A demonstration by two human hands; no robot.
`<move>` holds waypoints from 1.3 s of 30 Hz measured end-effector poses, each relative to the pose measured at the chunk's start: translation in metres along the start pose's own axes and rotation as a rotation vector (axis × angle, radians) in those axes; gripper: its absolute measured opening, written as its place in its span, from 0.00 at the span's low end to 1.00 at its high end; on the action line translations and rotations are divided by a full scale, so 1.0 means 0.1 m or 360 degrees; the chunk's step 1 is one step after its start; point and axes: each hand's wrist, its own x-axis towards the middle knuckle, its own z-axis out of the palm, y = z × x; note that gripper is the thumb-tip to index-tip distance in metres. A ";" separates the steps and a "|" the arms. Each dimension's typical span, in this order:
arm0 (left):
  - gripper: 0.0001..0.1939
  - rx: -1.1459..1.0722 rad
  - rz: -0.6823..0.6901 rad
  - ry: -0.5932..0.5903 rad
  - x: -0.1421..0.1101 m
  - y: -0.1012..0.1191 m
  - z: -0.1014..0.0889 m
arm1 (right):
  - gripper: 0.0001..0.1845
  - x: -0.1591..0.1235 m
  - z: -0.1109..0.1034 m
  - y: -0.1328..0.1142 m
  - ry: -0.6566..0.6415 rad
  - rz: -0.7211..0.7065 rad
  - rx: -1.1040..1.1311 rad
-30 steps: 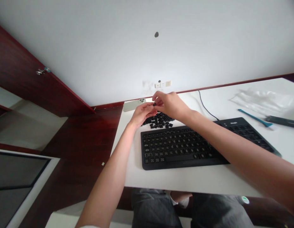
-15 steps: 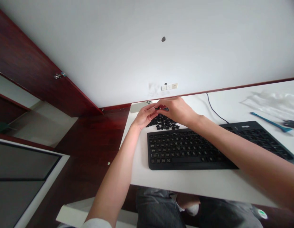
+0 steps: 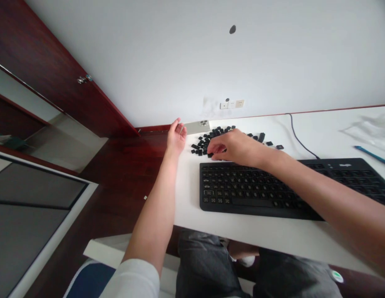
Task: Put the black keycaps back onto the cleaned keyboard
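The black keycaps point(image 3: 215, 133) lie loose in a heap on the white table point(image 3: 188, 194), just beyond the left part of the keyboard point(image 3: 236, 182). Its visible rows look bare to the sockets, so I judge most caps are off and unseated, though my forearm hides some rows. My right hand point(image 3: 234, 147) is at the heap's near edge, fingertips at a cap; whether they pinch it I cannot tell. My left hand point(image 3: 176, 140), well apart, is loosely spread, seemingly empty, beside the phone point(image 3: 192, 128).
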 end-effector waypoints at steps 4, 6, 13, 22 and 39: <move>0.04 0.0021 -0.0068 -0.0090 0.00 -0.04 0.01 | 0.08 0.02 0.28 -0.03 -0.0192 -0.0134 -0.0136; 0.05 0.0040 -0.0094 -0.0120 0.00 -0.05 0.02 | 0.08 0.03 0.36 0.01 -0.0234 -0.0151 -0.0149; 0.08 0.0047 -0.0148 -0.0118 0.03 -0.08 0.02 | 0.06 0.05 0.42 0.11 -0.0260 -0.0202 -0.0216; 0.09 0.0038 -0.0182 -0.0138 0.03 -0.08 0.02 | 0.19 -0.02 0.42 0.02 -0.0167 -0.0393 -0.0163; 0.15 0.0064 -0.0180 -0.0136 0.02 -0.08 0.01 | 0.13 -0.01 0.28 -0.03 -0.0222 0.0086 0.0317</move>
